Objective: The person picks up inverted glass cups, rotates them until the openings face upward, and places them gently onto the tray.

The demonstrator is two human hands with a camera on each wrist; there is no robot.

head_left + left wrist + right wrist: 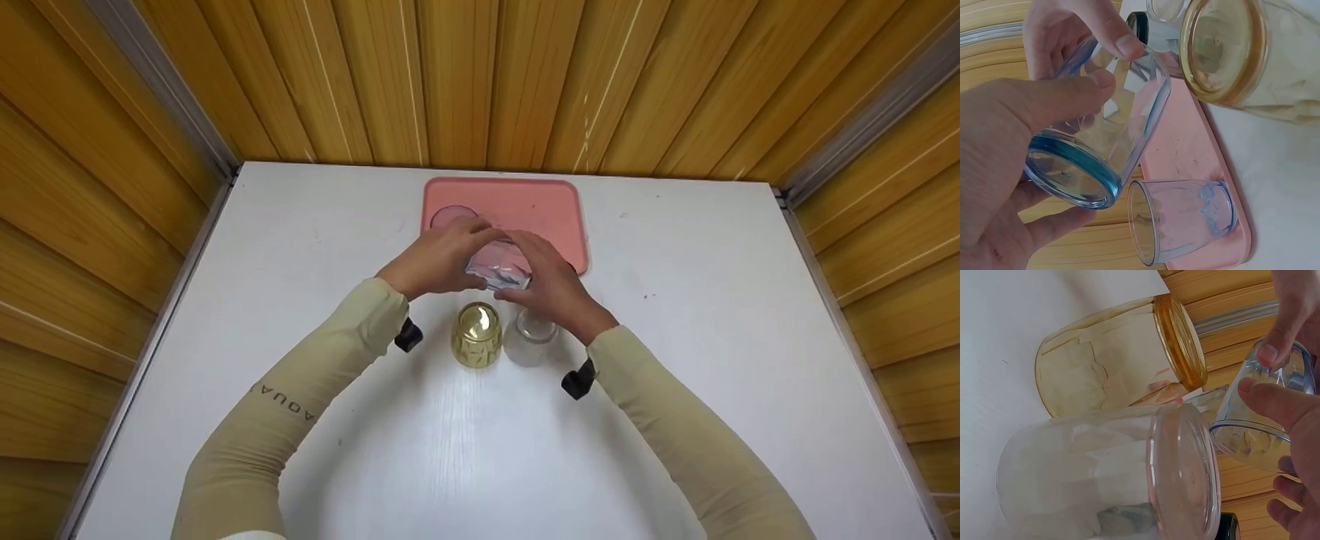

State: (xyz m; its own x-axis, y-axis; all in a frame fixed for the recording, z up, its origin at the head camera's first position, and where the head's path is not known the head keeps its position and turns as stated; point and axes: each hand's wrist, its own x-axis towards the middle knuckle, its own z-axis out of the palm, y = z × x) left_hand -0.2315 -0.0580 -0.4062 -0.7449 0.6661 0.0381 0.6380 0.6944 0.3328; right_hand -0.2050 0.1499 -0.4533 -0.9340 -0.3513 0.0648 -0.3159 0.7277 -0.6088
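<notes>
Between both hands, a clear drinking glass with a blue-tinted base [499, 264] is held tilted above the front of the pink tray. My left hand [442, 259] grips it with the thumb along its side and fingers beneath, close to the thick base in the left wrist view. From the other side, my right hand [551, 281] holds it, thumb on the wall near the rim. Just nearer to me, a yellow glass [477, 341] and a colourless glass [529, 345] stand upside down side by side on the white table.
The pink tray [525, 199] lies at the back of the table. On its left part a bluish glass [1185, 219] stands upright. A dark rounded thing [1230, 527] shows partly behind the colourless glass in the right wrist view. Wood-patterned walls [457, 82] enclose the table.
</notes>
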